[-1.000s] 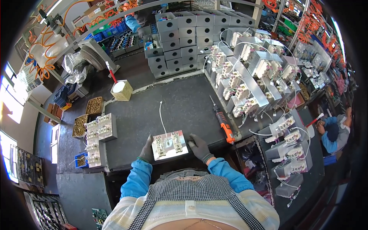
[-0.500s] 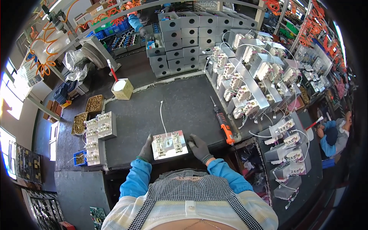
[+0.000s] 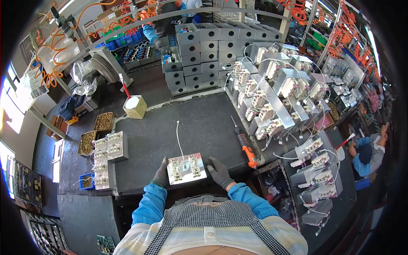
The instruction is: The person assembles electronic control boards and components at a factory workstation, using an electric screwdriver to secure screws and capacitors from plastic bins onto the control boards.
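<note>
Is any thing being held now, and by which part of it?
It cannot be told for certain: the left grip is at the left edge of the metal plate, the right grip beside its right edge.

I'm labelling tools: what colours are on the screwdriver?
Orange and black; the screwdriver shows best in the head view.

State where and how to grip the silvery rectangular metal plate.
Take the plate by its left and right edges, probably best gray-gloved left hand and right hand each from its own side: two pale blocks stand between, and a white wire leaves the far edge.
</note>
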The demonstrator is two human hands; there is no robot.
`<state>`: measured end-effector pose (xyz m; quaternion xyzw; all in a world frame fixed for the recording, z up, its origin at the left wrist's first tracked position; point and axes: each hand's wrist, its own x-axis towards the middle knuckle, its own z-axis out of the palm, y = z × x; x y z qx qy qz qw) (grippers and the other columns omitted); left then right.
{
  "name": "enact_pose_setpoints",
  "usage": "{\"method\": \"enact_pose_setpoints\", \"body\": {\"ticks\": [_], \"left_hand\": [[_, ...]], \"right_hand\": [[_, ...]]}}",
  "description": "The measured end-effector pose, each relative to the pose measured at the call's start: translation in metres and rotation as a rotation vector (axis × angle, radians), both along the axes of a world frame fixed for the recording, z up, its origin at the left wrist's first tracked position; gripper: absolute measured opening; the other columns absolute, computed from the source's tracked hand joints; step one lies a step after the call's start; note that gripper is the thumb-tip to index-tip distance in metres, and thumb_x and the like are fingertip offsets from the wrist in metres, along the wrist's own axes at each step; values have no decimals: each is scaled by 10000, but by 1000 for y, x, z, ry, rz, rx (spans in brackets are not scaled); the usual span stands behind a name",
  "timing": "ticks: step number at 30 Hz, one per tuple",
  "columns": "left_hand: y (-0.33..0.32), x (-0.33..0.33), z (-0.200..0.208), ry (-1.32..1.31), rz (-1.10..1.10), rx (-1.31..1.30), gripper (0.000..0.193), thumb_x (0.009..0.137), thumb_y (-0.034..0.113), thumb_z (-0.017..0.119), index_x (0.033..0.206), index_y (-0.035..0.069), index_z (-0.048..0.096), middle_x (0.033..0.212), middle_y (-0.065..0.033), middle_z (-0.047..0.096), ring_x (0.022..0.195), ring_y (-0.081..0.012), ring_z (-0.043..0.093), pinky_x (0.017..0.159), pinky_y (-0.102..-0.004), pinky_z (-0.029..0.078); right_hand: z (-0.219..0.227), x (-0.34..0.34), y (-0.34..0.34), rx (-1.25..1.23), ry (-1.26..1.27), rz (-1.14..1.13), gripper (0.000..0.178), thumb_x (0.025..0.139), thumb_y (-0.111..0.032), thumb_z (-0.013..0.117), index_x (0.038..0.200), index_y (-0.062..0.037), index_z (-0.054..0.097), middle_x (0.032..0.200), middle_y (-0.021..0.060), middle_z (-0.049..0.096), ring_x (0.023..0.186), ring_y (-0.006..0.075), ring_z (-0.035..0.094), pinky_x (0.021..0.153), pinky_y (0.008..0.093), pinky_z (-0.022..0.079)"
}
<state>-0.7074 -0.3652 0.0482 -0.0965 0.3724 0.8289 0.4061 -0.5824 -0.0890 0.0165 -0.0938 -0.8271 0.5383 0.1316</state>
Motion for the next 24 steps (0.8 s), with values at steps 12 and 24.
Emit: {"method": "enact_pose_setpoints", "body": {"ticks": [12, 24], "left_hand": [[2, 0, 6, -14, -13, -15, 708, 1091, 572, 450, 1473, -21, 512, 1452, -222, 608, 1318, -347, 610, 1168, -469, 469], [-3, -5, -4, -20, -7, -23, 669, 1094, 552, 464, 1423, -22, 563, 1411, -202, 643, 1265, -327, 642, 1144, -443, 482]], "right_hand": [[-12, -1, 0, 52, 70, -24, 438, 989, -166, 663, 1384, 14, 599, 1228, 222, 727, 1166, 345, 710, 1007, 402, 553], [-16, -4, -4, 60, 45, -41, 442, 983, -183, 649, 1385, -6, 604, 1312, 239, 686, 1228, 385, 668, 1048, 428, 532]]}}
